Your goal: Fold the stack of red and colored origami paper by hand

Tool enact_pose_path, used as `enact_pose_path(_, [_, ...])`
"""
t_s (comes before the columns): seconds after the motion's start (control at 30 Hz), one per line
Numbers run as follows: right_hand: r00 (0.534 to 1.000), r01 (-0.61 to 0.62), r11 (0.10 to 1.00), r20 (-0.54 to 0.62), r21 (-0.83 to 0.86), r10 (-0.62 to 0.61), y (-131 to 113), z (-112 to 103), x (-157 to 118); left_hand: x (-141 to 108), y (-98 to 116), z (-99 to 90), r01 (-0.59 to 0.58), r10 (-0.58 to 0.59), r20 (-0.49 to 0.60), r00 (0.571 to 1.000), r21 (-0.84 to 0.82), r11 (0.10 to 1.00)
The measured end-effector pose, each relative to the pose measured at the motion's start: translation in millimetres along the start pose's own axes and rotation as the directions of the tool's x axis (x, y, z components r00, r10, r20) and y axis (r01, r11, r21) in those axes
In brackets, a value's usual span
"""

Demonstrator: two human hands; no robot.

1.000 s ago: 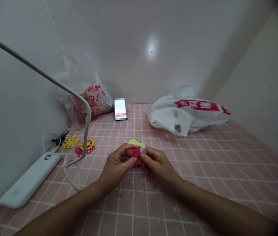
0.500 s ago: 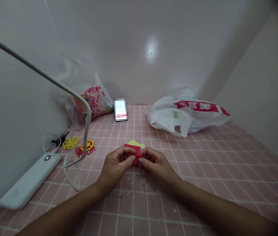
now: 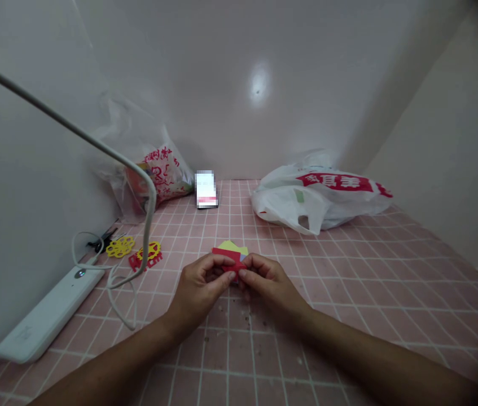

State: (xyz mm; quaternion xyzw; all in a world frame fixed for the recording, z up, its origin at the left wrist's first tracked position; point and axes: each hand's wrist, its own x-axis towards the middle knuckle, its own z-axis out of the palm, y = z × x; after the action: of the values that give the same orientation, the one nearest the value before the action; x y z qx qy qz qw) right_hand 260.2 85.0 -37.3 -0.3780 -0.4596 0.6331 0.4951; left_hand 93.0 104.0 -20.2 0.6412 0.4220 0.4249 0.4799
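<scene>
Between my two hands is a small piece of red paper (image 3: 231, 255), pinched at its lower part. My left hand (image 3: 205, 282) is closed on its left side, thumb and forefinger pressed together. From the other side, my right hand (image 3: 266, 279) grips the red paper the same way, its thumb tip close to the left thumb. Just behind the red paper shows a yellow paper sheet (image 3: 233, 246), with a bit of bluish paper (image 3: 242, 257) beside it. My fingers hide the lower part of these sheets.
At the left lie a white power strip (image 3: 50, 316), a looped cable (image 3: 148, 225), yellow cut-out shapes (image 3: 120, 247) and red cut-out lettering (image 3: 154, 261). Toward the wall are a phone (image 3: 206, 189), a clear plastic bag (image 3: 166, 175) and a white plastic bag (image 3: 281, 208). Small scraps dot the pink tiled surface (image 3: 230, 361).
The red paper looks flatter and shows more of its face between my fingers. Both hands stay in nearly the same place, and the whole view has shifted very slightly.
</scene>
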Motion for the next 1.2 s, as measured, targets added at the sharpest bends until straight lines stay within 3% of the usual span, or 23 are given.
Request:
enact_pose_path(0.2, [1.000, 0.001, 1.000, -0.004, 0.024, 0.000, -1, 2, -1, -1, 0, 1.5, -0.008, 0.009, -0.018, 1.000, 0.015, 1.000])
enact_pose_path(0.37, [0.998, 0.051, 0.998, 0.029, -0.022, -0.050, -1, 0, 0, 0, 3, 3.0, 0.106, -0.115, -0.041, 0.993, -0.180, 0.978])
enact_pose_path(0.5, [0.998, 0.056, 0.998, -0.025, -0.023, -0.057, -3, 1, 1, 2, 4, 2.5, 0.135, -0.143, -0.015, 0.990, -0.260, 0.956])
enact_pose_path(0.8, [0.998, 0.052, 0.996, -0.037, -0.077, -0.055, -3, 1, 1, 4, -6, -0.1, 0.114, -0.113, 0.014, 0.993, -0.194, 0.974])
enact_pose_path(1.2, [0.999, 0.035, 0.992, -0.027, -0.119, -0.038, -4, 1, 1, 5, 1, 0.7, 0.157, -0.159, 0.007, 0.987, -0.196, 0.968])
